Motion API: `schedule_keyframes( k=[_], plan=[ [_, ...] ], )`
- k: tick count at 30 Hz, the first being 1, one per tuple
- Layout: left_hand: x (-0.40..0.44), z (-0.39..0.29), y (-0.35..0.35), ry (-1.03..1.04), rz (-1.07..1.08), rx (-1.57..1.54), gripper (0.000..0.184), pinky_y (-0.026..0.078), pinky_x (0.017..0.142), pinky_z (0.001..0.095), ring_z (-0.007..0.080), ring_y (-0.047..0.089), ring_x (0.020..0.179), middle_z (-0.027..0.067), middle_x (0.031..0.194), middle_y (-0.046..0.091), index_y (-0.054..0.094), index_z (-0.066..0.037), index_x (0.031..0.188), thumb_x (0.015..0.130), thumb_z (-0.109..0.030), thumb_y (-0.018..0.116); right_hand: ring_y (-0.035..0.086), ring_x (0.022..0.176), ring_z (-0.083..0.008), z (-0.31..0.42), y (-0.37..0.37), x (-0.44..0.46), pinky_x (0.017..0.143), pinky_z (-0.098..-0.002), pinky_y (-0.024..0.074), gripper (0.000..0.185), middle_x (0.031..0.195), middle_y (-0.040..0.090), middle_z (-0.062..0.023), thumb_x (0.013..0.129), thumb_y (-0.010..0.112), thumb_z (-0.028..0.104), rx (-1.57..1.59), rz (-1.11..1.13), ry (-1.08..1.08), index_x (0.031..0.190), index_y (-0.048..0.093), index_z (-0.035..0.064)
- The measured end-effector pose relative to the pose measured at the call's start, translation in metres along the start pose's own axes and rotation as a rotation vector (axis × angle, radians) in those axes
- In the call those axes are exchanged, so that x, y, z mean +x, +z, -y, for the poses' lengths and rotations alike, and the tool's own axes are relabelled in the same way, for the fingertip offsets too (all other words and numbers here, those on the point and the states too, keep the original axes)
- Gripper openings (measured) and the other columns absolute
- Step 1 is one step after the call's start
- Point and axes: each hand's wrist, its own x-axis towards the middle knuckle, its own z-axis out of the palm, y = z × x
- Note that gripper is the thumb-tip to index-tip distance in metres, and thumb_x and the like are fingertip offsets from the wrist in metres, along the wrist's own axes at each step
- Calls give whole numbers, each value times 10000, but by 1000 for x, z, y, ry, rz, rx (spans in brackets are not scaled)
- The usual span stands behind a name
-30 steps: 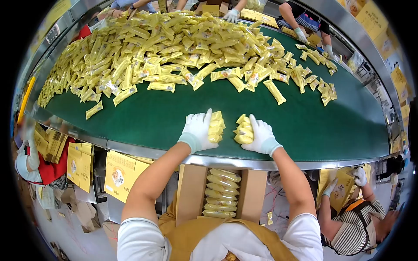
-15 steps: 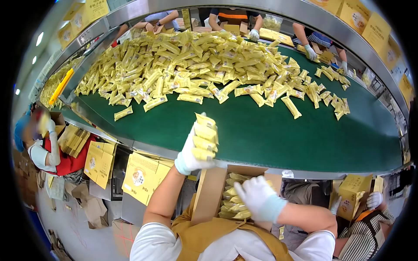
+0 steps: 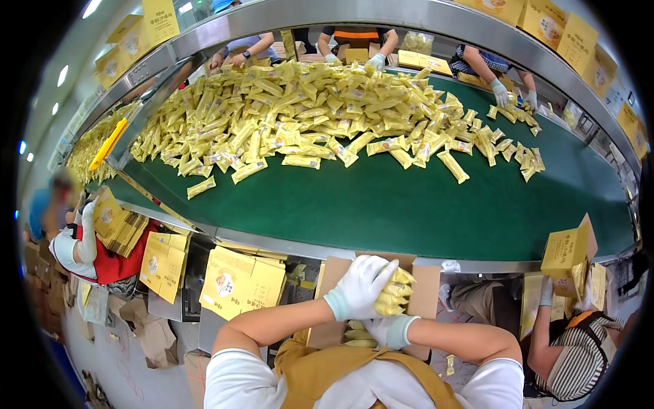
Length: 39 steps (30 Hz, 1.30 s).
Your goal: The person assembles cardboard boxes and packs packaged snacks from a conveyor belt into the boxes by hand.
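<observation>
Head view shows the person's left hand (image 3: 361, 288), in a white glove, curled round a bundle of yellow packets (image 3: 395, 293) and gripping it over an open brown carton (image 3: 426, 293). The carton's flaps are spread, and more packets (image 3: 359, 335) lie inside, partly covered by the hands. The right hand (image 3: 391, 331), gloved too, is just below the bundle at the carton's mouth; its fingers are largely hidden, so I cannot tell whether they are closed on anything.

Beyond the carton, a steel-edged, green-topped bench (image 3: 320, 215) carries a large heap of yellow packets (image 3: 306, 112), with single ones scattered at its near and right edges. At the bench's far right, a co-worker's two gloved hands (image 3: 501, 94) are beside a few loose packets.

To the left of the carton, printed yellow cardboard boxes (image 3: 243, 283) lie flat below the bench edge. Farther left is a person in a red apron (image 3: 129, 253); to the right, a person in a striped top (image 3: 579, 358) is beside an upright yellow box (image 3: 564, 255).
</observation>
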Motion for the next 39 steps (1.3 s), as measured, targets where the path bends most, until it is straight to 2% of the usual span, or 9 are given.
schedule_keyframes(
  k=[4,10,13,22,25,34,37,38,39],
  plan=[
    [-6,-5,15,-62,113,171,914,405,1005,493,378,538,1108,200,1161,543,469,67,1372,631,-348,807,706,993,-375,11,11,0,832,-519,546,615,1209,668,-229,929,553,228,-58,-3,147,1490,405,26],
    [-19,2,50,-125,189,318,852,388,1036,510,384,521,1140,215,1187,527,393,92,1417,705,-238,725,706,1003,-334,29,-7,-6,786,-662,488,505,1187,698,-141,972,489,204,-200,43,260,1468,486,113],
    [-18,1,51,-226,294,228,798,381,1055,497,379,514,1150,219,1204,519,382,95,1416,733,-186,684,701,1009,-324,27,-10,-1,757,-673,482,477,1183,703,-107,974,501,218,-221,92,235,1439,515,110],
    [-21,4,55,-236,375,312,872,377,1015,451,335,507,1122,200,1199,514,331,55,1471,720,-194,699,701,970,-234,28,-15,0,709,-450,495,440,1091,716,-48,972,551,336,-430,67,164,1368,564,146],
    [-19,-1,46,-208,473,381,829,411,964,424,325,531,1063,170,1102,536,423,50,1392,671,-238,714,702,956,-228,29,-17,-1,716,-395,495,526,1079,721,-49,962,569,445,-459,92,159,1384,546,132],
    [23,11,26,-178,1099,343,1078,427,961,417,319,537,1186,216,1298,535,265,34,1517,700,-436,790,724,869,-251,23,-28,-9,715,-384,524,566,975,736,-70,898,629,445,-330,49,93,1335,535,99],
    [49,15,-17,-164,1291,213,922,477,972,445,327,603,1178,209,1259,605,431,-3,1475,779,-527,733,695,707,-276,9,-31,-16,625,-408,520,464,808,700,-60,890,596,215,-200,-98,-34,1349,550,167],
    [63,21,-34,-191,1380,128,882,488,971,447,326,620,1166,207,1246,621,470,-12,1461,795,-534,721,689,718,-282,5,-29,-20,634,-409,524,390,801,692,-66,901,602,263,-115,-222,-93,1275,581,157],
    [77,32,-69,-192,1308,-106,648,510,982,410,326,649,1150,207,1231,666,595,-23,1363,892,-462,661,683,729,-288,1,-27,-26,643,-410,528,333,795,684,-72,911,608,311,-29,-345,-153,1200,612,146]
  ],
)
